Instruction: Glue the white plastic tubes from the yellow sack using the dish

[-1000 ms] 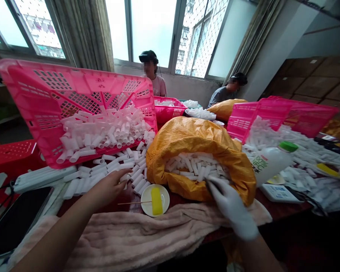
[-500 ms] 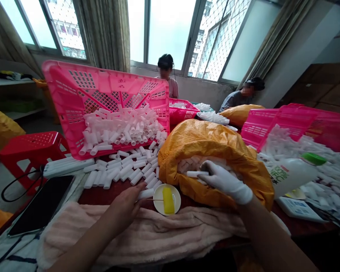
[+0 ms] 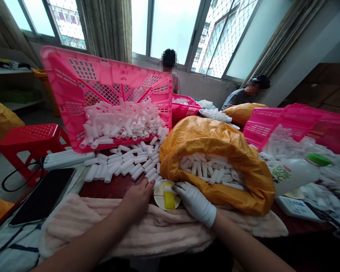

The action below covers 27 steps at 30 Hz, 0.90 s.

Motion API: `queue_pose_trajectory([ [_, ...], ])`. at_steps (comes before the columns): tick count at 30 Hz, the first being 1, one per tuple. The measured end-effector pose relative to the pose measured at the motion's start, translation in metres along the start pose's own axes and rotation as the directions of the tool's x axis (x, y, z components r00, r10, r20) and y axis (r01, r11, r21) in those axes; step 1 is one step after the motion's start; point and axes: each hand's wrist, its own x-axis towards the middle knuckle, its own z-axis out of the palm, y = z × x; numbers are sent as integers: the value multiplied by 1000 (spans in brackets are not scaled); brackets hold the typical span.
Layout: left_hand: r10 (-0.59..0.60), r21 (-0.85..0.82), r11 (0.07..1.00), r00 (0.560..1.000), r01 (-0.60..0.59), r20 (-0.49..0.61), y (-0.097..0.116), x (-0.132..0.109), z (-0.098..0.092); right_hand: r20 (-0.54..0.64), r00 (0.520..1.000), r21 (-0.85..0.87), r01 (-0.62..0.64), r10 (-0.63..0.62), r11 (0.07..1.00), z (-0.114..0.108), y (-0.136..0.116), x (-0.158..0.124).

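Note:
My bare left hand (image 3: 138, 197) rests on the table edge with curled fingers touching white plastic tubes (image 3: 121, 166) beside a small white dish (image 3: 158, 199). A yellow piece (image 3: 169, 200) lies in that dish. My right hand (image 3: 194, 203), in a white glove, is closed over the dish's right edge and seems to pinch a small white tube. Just behind it gapes an orange sack (image 3: 215, 143) full of white tubes. A tilted pink basket (image 3: 107, 87) spills more tubes onto the table.
A pink towel (image 3: 124, 230) covers the near table edge. A dark phone (image 3: 42, 196) lies at left near a red stool (image 3: 31, 139). A white bottle with green cap (image 3: 294, 172) and more pink baskets (image 3: 289, 121) stand right. Two people sit at the far side.
My gloved right hand has come out of the orange sack down to the small dish. My left hand has shifted right to the dish's left side.

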Motion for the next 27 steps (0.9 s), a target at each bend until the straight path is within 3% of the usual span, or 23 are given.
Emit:
queue_pose_trajectory([
  [2,18,1,1000,1000,-18,7,1,0,0,5,999,9,33,-33,999,-4,-1,-4],
  [6,10,-15,1000,1000,-10,2,2,-2,-1,-66,998,21,-22,23,1000,-3,-4,-7],
  [11,22,-30,999,999,-23,-25,4,-3,-1,17,995,37,93,-94,995,-5,-6,-14],
  [16,23,-62,998,1000,-23,-16,2,-4,-2,-47,999,12,4,-3,1000,-4,-7,-17],
  [21,6,-30,1000,1000,-6,-1,4,-3,1,41,979,-126,203,-199,971,-11,-17,-21],
  [24,-49,-39,998,999,50,15,6,-1,2,126,939,-43,327,-319,944,-16,-24,-22],
  [26,-83,-68,994,996,81,-29,6,-1,-1,39,956,103,287,-292,952,-14,-26,-21],
  [27,-87,-85,993,993,81,-73,5,-2,-3,-61,976,206,216,-208,954,-12,-27,-20],
])
